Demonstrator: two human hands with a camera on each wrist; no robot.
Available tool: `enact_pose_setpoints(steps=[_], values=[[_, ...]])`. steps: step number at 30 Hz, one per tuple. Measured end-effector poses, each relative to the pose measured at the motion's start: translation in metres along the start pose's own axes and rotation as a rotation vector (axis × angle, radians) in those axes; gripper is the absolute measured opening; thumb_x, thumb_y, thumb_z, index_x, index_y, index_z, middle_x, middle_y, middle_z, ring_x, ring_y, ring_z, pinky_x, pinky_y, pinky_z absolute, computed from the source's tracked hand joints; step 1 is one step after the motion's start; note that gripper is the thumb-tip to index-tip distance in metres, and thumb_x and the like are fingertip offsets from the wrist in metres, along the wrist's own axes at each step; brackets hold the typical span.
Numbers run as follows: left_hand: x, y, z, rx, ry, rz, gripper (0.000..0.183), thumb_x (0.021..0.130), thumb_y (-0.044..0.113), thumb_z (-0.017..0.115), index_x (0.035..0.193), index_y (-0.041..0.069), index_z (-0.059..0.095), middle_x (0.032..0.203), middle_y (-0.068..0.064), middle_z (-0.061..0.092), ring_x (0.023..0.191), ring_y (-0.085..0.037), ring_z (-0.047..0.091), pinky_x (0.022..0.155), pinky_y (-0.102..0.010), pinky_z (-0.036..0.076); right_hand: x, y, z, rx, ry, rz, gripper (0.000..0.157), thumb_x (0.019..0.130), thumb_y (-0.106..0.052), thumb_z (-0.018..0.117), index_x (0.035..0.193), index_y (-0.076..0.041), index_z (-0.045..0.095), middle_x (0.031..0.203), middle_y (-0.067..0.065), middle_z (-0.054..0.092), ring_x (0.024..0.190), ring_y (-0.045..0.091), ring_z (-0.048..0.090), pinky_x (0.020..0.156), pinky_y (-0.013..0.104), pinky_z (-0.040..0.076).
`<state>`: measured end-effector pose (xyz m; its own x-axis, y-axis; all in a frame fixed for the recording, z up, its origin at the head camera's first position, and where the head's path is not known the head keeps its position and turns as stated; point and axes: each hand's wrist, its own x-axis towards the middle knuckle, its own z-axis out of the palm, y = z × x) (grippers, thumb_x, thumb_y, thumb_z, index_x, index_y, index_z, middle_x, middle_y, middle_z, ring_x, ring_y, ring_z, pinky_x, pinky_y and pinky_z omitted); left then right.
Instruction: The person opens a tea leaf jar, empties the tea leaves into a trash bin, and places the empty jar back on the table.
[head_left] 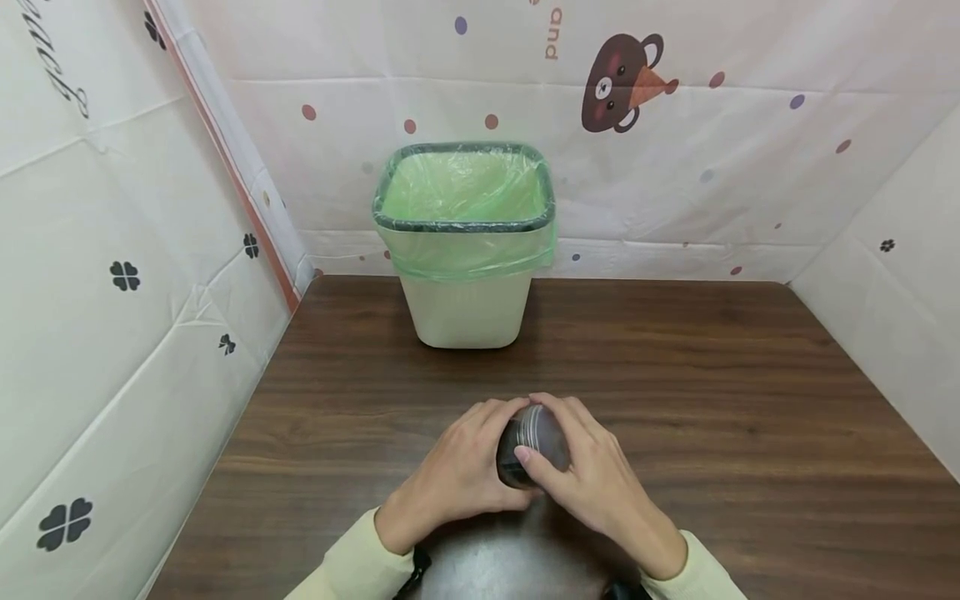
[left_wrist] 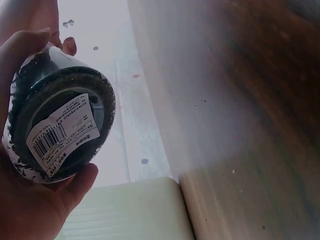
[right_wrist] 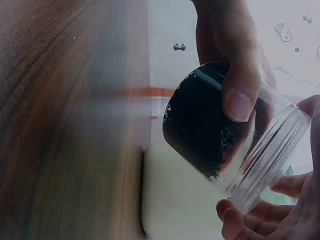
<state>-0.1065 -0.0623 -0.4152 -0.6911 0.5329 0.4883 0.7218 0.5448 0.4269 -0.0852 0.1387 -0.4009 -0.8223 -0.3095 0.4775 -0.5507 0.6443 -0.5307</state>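
Observation:
Above the near part of the table, both hands hold a clear jar (head_left: 512, 454) with a dark, crumbly substance inside, tilted on its side. My left hand (head_left: 465, 462) grips the body of the jar, fingers and thumb curled round it. The clear ridged lid end (right_wrist: 272, 150) is in the grasp of my right hand (head_left: 600, 479). In the left wrist view the jar's base faces the camera, bearing a white label (left_wrist: 65, 132) with a barcode. The dark contents (right_wrist: 197, 120) lie toward the base in the right wrist view.
A pale bin (head_left: 468, 312) lined with a green bag (head_left: 472, 254) stands at the back of the brown wooden table (head_left: 720, 400), beyond the hands. Printed white sheets (head_left: 750, 183) hang behind and along both sides.

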Motion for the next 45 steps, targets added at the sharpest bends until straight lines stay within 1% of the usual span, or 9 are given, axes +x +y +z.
enact_pose_setpoints(steps=[7,12,22,28,34,41,45], values=[[0.0008,-0.0002,-0.0001,-0.010,0.001,-0.010,0.096,0.060,0.047,0.092,0.138,0.007,0.053,0.118,0.000,0.062,0.105,-0.014,0.059,0.090,-0.030,0.052,0.0015,0.0006,-0.0016,0.018,-0.005,-0.037,0.061,0.088,-0.035,0.075,0.142,-0.015,0.055,0.127,-0.006,0.059,0.104,0.012,0.062,0.078,0.038,0.055],[0.0020,-0.0001,-0.0004,-0.012,-0.006,-0.015,0.095,0.061,0.047,0.091,0.138,0.008,0.053,0.118,0.000,0.062,0.105,-0.014,0.059,0.090,-0.030,0.052,0.0021,0.0012,-0.0017,0.029,0.004,-0.050,0.062,0.086,-0.034,0.075,0.143,-0.017,0.054,0.128,-0.006,0.059,0.107,0.012,0.061,0.082,0.039,0.055],[0.0028,0.0003,-0.0031,-0.016,-0.024,-0.033,0.095,0.062,0.048,0.090,0.139,0.009,0.052,0.118,0.000,0.062,0.105,-0.013,0.059,0.090,-0.030,0.051,0.0027,0.0009,-0.0018,0.008,0.000,-0.047,0.064,0.087,-0.037,0.074,0.145,-0.022,0.052,0.128,-0.005,0.059,0.105,0.012,0.062,0.076,0.039,0.056],[0.0027,0.0003,-0.0029,-0.019,-0.030,-0.035,0.094,0.062,0.047,0.090,0.140,0.011,0.052,0.120,0.001,0.062,0.107,-0.013,0.058,0.092,-0.030,0.050,0.0020,0.0018,-0.0029,0.000,-0.009,-0.046,0.066,0.088,-0.039,0.073,0.147,-0.023,0.050,0.129,-0.006,0.059,0.104,0.012,0.063,0.074,0.038,0.056],[0.0017,0.0003,-0.0022,-0.018,-0.021,-0.035,0.094,0.062,0.046,0.090,0.141,0.012,0.051,0.122,0.002,0.061,0.109,-0.013,0.058,0.093,-0.029,0.050,0.0016,0.0035,-0.0025,0.000,-0.008,-0.039,0.067,0.087,-0.040,0.073,0.147,-0.022,0.050,0.127,-0.008,0.060,0.099,0.013,0.064,0.070,0.037,0.055],[0.0012,0.0001,-0.0027,-0.028,-0.024,-0.039,0.093,0.063,0.044,0.090,0.142,0.012,0.051,0.123,0.003,0.061,0.109,-0.012,0.057,0.094,-0.029,0.049,-0.0002,0.0031,-0.0029,-0.003,-0.034,0.000,0.069,0.086,-0.043,0.075,0.147,-0.024,0.049,0.126,-0.007,0.060,0.099,0.013,0.064,0.071,0.038,0.055],[0.0013,-0.0001,-0.0037,-0.032,-0.028,-0.042,0.093,0.064,0.043,0.089,0.142,0.012,0.051,0.123,0.002,0.061,0.110,-0.013,0.057,0.094,-0.030,0.050,0.0004,0.0013,-0.0041,-0.005,-0.042,0.018,0.074,0.084,-0.046,0.078,0.148,-0.025,0.047,0.126,-0.008,0.059,0.100,0.012,0.063,0.073,0.038,0.055]])
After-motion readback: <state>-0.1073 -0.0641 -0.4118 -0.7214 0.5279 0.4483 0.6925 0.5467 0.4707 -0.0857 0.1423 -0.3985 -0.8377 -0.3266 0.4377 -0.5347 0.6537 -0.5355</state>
